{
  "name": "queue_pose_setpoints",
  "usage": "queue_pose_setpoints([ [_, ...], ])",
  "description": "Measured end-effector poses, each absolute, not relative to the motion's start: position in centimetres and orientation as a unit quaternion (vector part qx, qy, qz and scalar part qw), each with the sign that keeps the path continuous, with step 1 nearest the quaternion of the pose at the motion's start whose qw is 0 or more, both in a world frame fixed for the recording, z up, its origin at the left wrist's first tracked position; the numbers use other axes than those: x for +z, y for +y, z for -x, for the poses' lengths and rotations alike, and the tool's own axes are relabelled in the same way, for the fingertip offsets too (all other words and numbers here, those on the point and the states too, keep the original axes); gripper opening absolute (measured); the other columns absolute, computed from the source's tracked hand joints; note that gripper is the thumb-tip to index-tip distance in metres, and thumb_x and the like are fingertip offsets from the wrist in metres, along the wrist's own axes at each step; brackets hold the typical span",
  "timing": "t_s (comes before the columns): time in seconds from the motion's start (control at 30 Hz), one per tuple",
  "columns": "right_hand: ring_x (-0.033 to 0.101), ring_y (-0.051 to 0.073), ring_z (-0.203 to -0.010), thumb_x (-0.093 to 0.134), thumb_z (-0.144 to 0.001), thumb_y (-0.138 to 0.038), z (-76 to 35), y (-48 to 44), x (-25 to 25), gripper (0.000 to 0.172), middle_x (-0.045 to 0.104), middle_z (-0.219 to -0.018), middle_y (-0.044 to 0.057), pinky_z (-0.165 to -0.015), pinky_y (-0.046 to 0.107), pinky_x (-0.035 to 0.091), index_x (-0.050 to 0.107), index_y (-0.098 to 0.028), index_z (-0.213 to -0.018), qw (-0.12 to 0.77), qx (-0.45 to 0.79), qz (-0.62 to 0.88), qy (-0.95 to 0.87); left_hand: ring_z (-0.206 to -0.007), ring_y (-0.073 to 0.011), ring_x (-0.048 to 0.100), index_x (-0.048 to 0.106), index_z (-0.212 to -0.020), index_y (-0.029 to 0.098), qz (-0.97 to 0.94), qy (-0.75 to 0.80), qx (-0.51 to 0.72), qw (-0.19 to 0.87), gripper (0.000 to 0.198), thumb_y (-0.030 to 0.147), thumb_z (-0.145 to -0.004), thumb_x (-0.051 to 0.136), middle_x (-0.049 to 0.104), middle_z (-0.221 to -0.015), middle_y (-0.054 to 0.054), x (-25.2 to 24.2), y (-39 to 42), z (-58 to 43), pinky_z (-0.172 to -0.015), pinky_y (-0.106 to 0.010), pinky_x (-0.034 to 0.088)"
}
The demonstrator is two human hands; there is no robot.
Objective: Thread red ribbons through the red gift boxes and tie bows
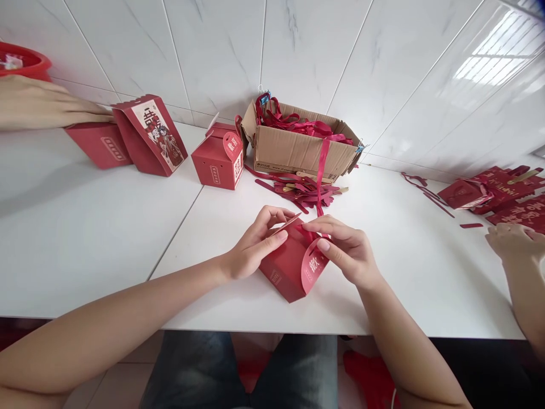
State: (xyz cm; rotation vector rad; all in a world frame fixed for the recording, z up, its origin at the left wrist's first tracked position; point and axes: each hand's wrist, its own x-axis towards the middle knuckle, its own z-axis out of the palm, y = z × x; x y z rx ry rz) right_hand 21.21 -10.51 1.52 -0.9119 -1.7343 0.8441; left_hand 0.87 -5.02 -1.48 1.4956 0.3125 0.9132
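A small red gift box (289,270) with a rounded pink tab sits on the white table (85,238) right in front of me. My left hand (258,241) pinches the box's top flap from the left, fingers closed on it. My right hand (347,250) grips the box's right side near the tab, thumb pressed on the top. A red ribbon (322,170) trails from the box back toward the cardboard carton.
A cardboard carton (293,149) full of red ribbons stands at the back, loose ribbons (298,190) before it. Finished red boxes (218,156), (151,133) stand back left. Another person's hand (38,102) rests far left; a second person's hand (517,241) and flat red boxes (498,190) lie right.
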Motion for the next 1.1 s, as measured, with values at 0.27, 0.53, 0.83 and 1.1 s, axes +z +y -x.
queue_pose_setpoints([
  [0.27,0.061,0.021,-0.101,0.060,-0.090,-0.028,-21.27,-10.43,1.76,0.031,0.068,-0.111,0.006,-0.091,0.040,0.050,0.067,-0.037,-0.119,0.472,0.336,0.374,-0.724,-0.124,-0.0215,0.044,0.045,-0.107,0.025,-0.659,0.119,0.389,0.633,0.014,0.032,-0.096,0.049,0.043,-0.131,-0.005,-1.70,-5.07,-0.80,-0.094,-0.034,0.043],
  [0.53,0.061,0.021,-0.101,0.058,-0.091,-0.029,-21.36,-10.47,1.88,0.031,0.070,-0.109,0.005,-0.092,0.041,0.049,0.066,-0.037,-0.120,0.479,0.328,0.358,-0.731,-0.112,-0.0167,0.050,0.044,-0.109,0.026,-0.650,0.135,0.386,0.640,0.017,0.040,-0.099,0.042,0.041,-0.132,-0.004,-1.34,-5.54,-0.81,-0.087,-0.030,0.044],
  [0.83,0.060,0.021,-0.104,0.058,-0.091,-0.027,-21.24,-10.30,2.02,0.033,0.070,-0.112,0.003,-0.094,0.041,0.047,0.065,-0.039,-0.121,0.481,0.325,0.356,-0.733,-0.107,-0.0172,0.054,0.041,-0.111,0.027,-0.648,0.122,0.378,0.651,0.019,0.042,-0.099,0.039,0.044,-0.128,-0.006,-1.56,-5.73,-0.94,-0.081,-0.029,0.047],
  [1.1,0.063,0.022,-0.097,0.061,-0.089,-0.029,-20.97,-10.30,2.35,0.029,0.072,-0.105,0.006,-0.090,0.043,0.050,0.069,-0.035,-0.116,0.467,0.331,0.359,-0.737,-0.115,-0.0228,0.046,0.038,-0.112,0.027,-0.690,0.116,0.350,0.623,0.032,0.053,-0.094,0.043,0.035,-0.134,-0.008,-1.42,-5.46,-0.61,-0.089,-0.035,0.045],
])
